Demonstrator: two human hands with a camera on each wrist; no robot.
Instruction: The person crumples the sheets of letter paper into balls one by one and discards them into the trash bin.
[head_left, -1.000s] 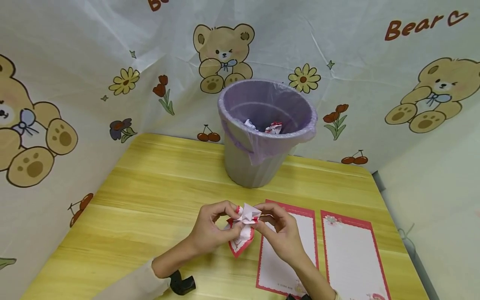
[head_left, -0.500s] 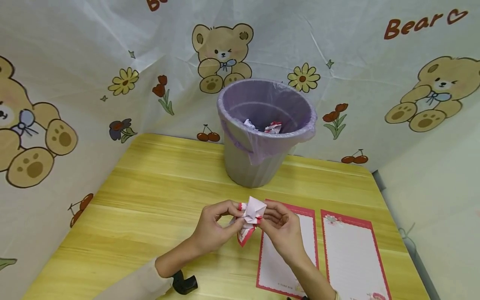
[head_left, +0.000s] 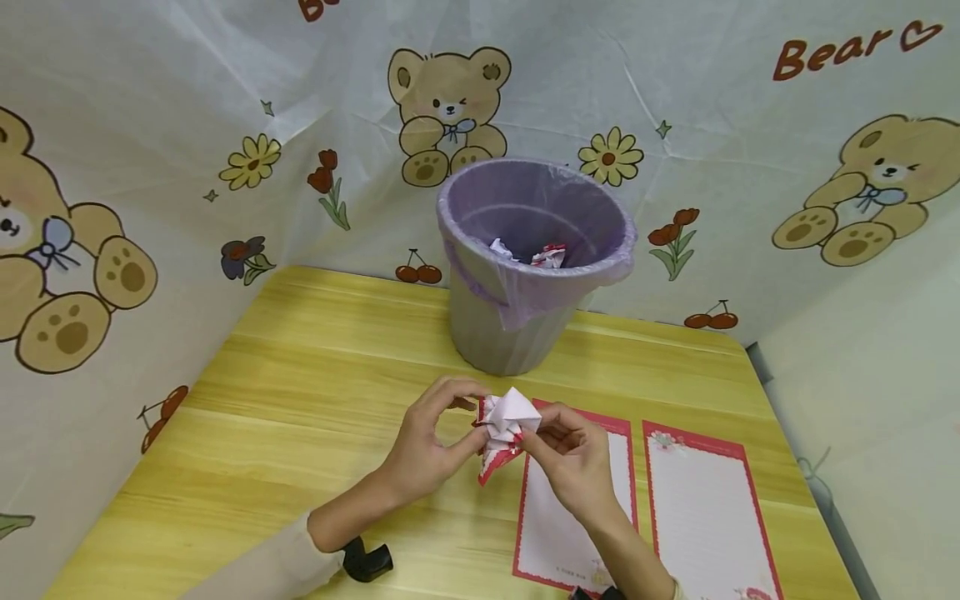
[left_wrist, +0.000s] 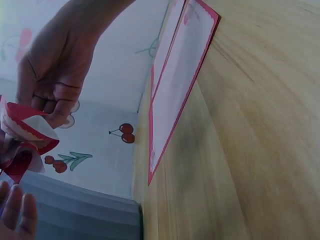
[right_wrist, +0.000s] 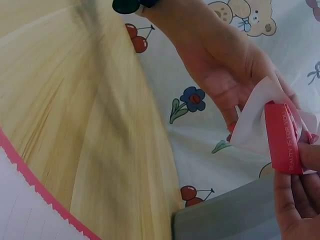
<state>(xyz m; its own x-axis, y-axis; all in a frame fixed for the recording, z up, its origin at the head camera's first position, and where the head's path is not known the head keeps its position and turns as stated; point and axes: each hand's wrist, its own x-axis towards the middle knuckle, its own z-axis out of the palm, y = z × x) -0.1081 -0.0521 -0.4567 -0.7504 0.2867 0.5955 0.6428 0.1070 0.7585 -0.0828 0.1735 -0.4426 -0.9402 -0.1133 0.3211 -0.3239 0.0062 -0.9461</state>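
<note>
A partly crumpled sheet of letter paper, white with a red border, is held up between my two hands above the table. My left hand pinches its left side, thumb below and fingertips at the upper edge. From the other side my right hand grips it, thumb in front and fingers curled behind. In the right wrist view a folded red strip of the paper faces the camera beside the right thumb. The left wrist view shows the paper bunched under the right fingers.
Two flat red-bordered sheets, one under my right forearm and another farther right, lie on the wooden table. Behind the hands stands a grey bin with a purple liner, crumpled paper inside. A bear-print cloth hangs behind.
The paper has risen slightly and shifted right, its loose lower point now smaller and more bunched. The left fingers have spread upward along its edge. Bin and flat sheets stay put.
</note>
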